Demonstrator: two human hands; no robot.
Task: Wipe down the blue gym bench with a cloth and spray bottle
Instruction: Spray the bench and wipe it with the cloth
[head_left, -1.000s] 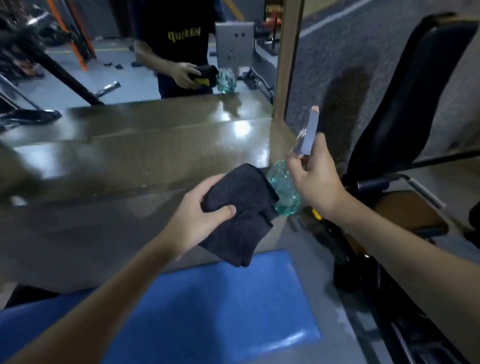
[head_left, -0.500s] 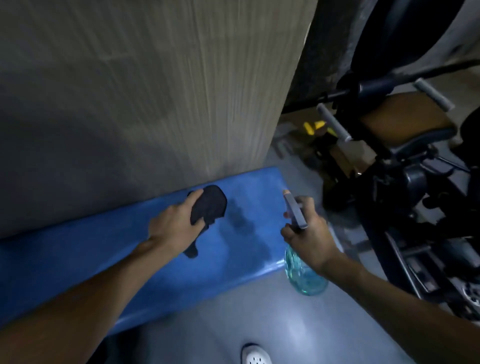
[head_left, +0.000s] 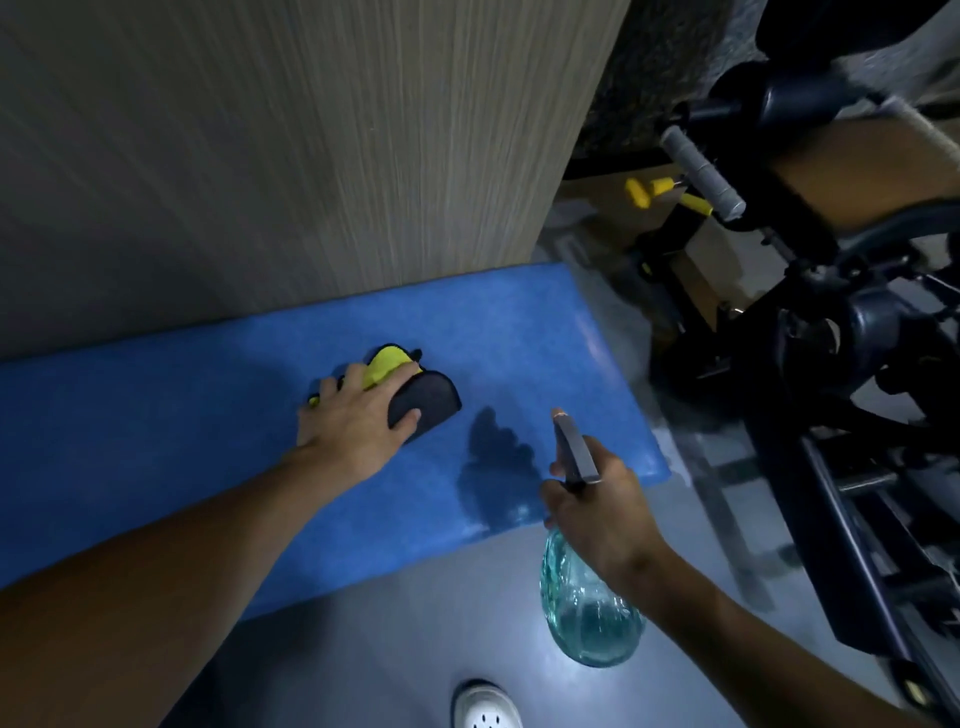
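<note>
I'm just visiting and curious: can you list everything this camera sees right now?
bench: one, blue, across the middle
cloth: one, dark grey and yellow, on the bench
dark patch: one, on the bench right of the cloth, perhaps wet
spray bottle: one, clear teal with a grey head, past the bench's near edge
panel: one, wood-grain grey, behind the bench
machine: one, black, at the right
grip: one, grey, on the machine
yellow pegs: at least two, by the grip
floor: grey, below the bench
shoe: one, white, bottom edge
left hand: presses the cloth
right hand: holds the spray bottle
</note>
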